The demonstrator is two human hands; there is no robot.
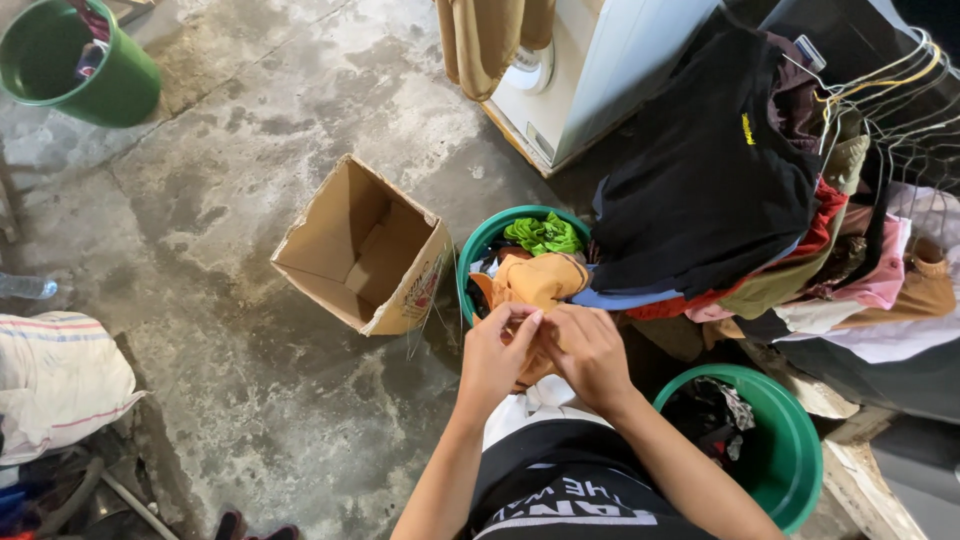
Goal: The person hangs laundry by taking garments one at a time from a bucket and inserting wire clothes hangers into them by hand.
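A single camera sits on the person's head and looks steeply down along the chest to the concrete floor [250, 330]. It is close to the left hand [495, 355] and right hand [590, 355], which meet at lower centre of the frame, the forearms rising from the bottom edge. The view faces forward past them: a cardboard box [365, 250] sits mid-frame, a green bucket [80, 65] lies farther off at upper left, and a white appliance [600, 70] stands at upper centre. No second view overlaps it.
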